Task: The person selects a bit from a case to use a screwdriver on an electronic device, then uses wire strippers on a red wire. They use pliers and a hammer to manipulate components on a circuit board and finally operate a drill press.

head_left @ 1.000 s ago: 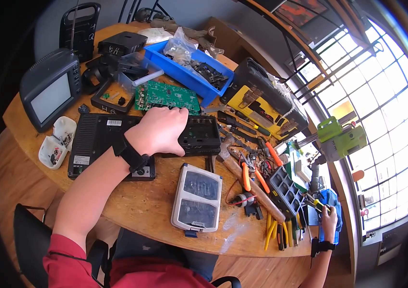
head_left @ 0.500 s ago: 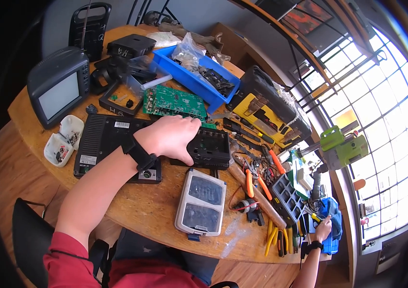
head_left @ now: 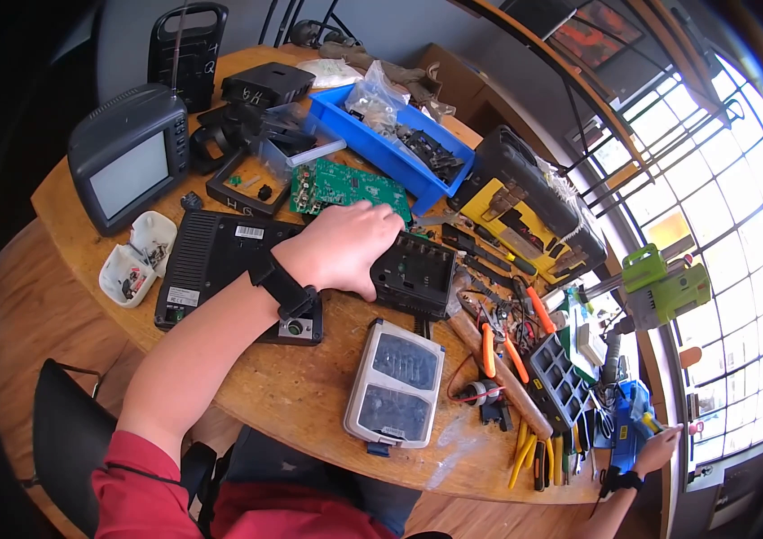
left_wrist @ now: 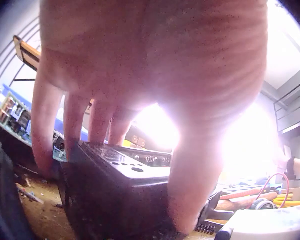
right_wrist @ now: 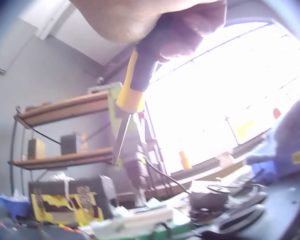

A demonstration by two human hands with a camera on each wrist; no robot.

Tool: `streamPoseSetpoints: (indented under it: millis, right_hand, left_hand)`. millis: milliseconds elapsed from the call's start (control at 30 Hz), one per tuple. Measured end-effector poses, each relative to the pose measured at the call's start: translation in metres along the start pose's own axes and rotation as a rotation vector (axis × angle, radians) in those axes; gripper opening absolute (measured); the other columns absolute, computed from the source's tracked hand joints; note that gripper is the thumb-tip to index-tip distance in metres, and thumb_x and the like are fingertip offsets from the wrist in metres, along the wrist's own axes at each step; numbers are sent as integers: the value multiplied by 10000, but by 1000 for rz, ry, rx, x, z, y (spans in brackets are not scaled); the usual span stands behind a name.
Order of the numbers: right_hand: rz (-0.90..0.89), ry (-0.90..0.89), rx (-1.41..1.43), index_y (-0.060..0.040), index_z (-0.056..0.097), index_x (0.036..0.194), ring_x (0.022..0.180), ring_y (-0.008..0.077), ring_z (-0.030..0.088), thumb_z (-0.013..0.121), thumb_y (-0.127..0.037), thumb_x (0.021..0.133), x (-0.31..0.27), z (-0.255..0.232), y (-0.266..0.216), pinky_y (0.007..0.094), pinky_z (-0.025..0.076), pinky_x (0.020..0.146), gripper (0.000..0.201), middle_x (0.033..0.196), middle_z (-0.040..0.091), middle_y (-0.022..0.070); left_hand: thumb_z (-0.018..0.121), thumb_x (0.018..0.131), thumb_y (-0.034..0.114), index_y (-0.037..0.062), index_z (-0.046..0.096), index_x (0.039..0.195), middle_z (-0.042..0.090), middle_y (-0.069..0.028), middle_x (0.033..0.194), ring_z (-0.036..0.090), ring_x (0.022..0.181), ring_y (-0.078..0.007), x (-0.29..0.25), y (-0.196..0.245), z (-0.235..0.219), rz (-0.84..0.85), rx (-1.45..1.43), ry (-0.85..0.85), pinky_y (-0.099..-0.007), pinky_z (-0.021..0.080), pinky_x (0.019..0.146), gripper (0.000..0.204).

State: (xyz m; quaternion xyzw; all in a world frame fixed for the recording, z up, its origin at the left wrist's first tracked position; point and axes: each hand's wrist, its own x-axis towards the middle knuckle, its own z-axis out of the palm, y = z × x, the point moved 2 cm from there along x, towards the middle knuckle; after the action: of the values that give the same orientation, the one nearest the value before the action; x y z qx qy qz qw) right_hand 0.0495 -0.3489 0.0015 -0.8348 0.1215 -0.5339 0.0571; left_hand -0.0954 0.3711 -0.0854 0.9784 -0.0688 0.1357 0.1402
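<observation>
In the head view the left hand (head_left: 344, 250) grips a black open-topped housing (head_left: 415, 272) from above. The left wrist view shows its fingers over one side of the housing (left_wrist: 115, 200) and its thumb down the other. The right hand (head_left: 656, 452) is at the table's right end, beside a blue box (head_left: 626, 431). In the right wrist view its fingers (right_wrist: 190, 30) are curled round the black and yellow handle of a screwdriver (right_wrist: 135, 85), whose metal shaft points downward.
A grey-lidded case (head_left: 395, 384) lies near the front edge. A larger black casing (head_left: 211, 260), small monitor (head_left: 130, 166), green circuit board (head_left: 354, 187), blue bin (head_left: 390, 148) and yellow-black toolbox (head_left: 525, 211) surround the work. Pliers (head_left: 498, 346), a hammer (head_left: 507, 377) and a black divided tray (head_left: 561, 377) lie right.
The right hand has moved outward from the blue box, with the screwdriver in it. The left hand keeps its grip on the housing. The head view has shifted slightly.
</observation>
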Motion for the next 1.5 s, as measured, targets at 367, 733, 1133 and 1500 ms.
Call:
streamPoseSetpoints:
  millis: [367,733,1133,1500]
  right_hand:
    - [-306,-262,855,-27,617,868,649,70,527,495,-303,1126,-62,-108,-311,243,384,548,397,729,576,6]
    - [-763,-308,970,-93,627,829,570,288,641,735,-184,954,-160,-107,-492,356,475,544,188,683,656,79]
    - [-923,-695,1088,-47,587,1000,766,364,669,660,-63,899,-185,-99,-529,431,509,653,126,972,650,143]
    - [-958,-812,1024,-86,618,1163,765,346,684,700,-70,857,-175,-98,-520,428,526,664,317,947,681,130]
  left_hand:
    - [936,601,362,-11,571,1347,623,-172,1231,591,1200,-364,-5,-1,-6,-43,-38,-104,-441,510,1015,910]
    - [939,615,377,-13,561,1352,613,-180,1232,568,1208,-365,-10,-2,0,51,-82,-93,-428,495,1032,916]
    - [950,628,345,13,562,1269,610,-151,1172,576,1141,-358,-10,4,6,51,-55,20,-432,515,979,820]
    - [958,623,311,-4,529,1335,608,-164,1204,577,1157,-370,-8,8,-1,6,-81,-44,-444,523,986,889]
